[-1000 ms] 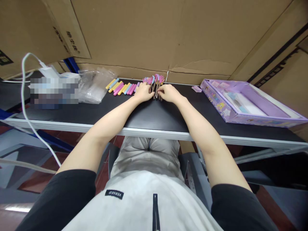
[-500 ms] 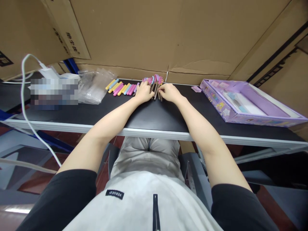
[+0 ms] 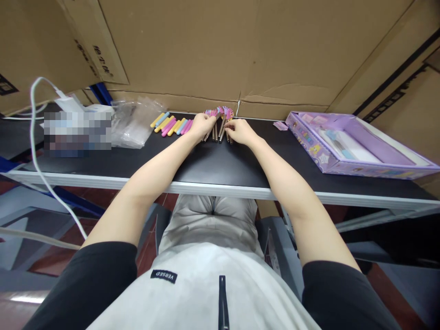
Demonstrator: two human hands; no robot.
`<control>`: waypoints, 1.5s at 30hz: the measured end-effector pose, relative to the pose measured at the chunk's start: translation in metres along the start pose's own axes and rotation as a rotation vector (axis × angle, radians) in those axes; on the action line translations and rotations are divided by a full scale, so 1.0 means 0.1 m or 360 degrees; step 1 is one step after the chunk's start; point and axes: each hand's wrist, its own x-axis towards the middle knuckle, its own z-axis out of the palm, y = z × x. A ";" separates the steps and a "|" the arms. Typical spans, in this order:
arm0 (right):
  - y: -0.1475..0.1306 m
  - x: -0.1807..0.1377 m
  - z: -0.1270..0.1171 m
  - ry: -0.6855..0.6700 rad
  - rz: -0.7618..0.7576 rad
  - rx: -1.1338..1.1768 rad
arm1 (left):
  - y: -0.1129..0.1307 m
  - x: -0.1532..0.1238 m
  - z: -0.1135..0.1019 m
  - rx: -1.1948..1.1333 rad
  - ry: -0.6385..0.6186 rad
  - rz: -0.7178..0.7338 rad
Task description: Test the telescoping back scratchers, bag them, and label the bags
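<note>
Several dark, shiny sticks [image 3: 221, 132] with pink, purple and yellow tops lie fanned out on the black tabletop, their plain ends toward me. What kind of thing they are is too small to tell. My left hand [image 3: 202, 125] is at the left side of the fan, its fingers pinched together by the tops; its grip is partly hidden. At the right side, my right hand [image 3: 241, 130] has thumb and fingers closed at the outer sticks. A row of pastel sticks [image 3: 173, 126] in yellow, blue and pink lies just left of my left hand.
An open purple box [image 3: 323, 158] with a white insert stands on the right, near a small pink piece [image 3: 281, 126]. Clear plastic bags [image 3: 132, 123] and a white cable [image 3: 33, 123] are on the left. Cardboard [image 3: 192, 50] walls the back of the table [image 3: 220, 167].
My left hand has lifted off the sticks and drawn its fingers into a pinch, uncovering more of them. The sticks are spread wider. My right hand has barely moved.
</note>
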 end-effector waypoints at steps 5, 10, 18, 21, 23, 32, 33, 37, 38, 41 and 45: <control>0.05 0.02 0.01 0.0086 -0.0005 0.0065 | -0.08 0.12 0.01 -0.0086 0.0203 0.0250; 0.02 0.07 0.04 0.0399 0.0077 0.0514 | -0.17 0.14 -0.01 0.0522 0.0344 0.0797; -0.22 0.11 0.01 0.0508 0.0573 0.1630 | -0.06 -0.08 0.03 0.1016 -0.0014 0.1384; -0.26 0.08 -0.03 0.0515 0.0704 0.1771 | -0.05 -0.07 0.05 0.1030 -0.0054 0.1398; -0.26 0.07 -0.06 0.0516 0.0758 0.1810 | -0.05 -0.05 0.03 0.1029 -0.0080 0.1348; -0.08 0.14 -0.07 0.0581 0.0772 0.1761 | -0.23 0.27 -0.51 0.1088 0.0012 0.0637; -0.06 0.14 -0.07 0.0574 0.0776 0.1746 | -0.27 0.31 -0.58 0.1155 0.0019 0.0501; -0.07 0.13 -0.07 0.0562 0.0798 0.1744 | -0.39 0.39 -0.74 0.1395 -0.0075 0.0183; -0.08 0.13 -0.07 0.0562 0.0802 0.1752 | -0.41 0.40 -0.75 0.1427 -0.0106 0.0174; -0.12 0.12 -0.08 0.0558 0.0820 0.1759 | -0.45 0.41 -0.74 0.1460 -0.0186 0.0228; -0.12 0.12 -0.06 0.0561 0.0785 0.1757 | -0.49 0.44 -0.72 0.1435 -0.0228 0.0240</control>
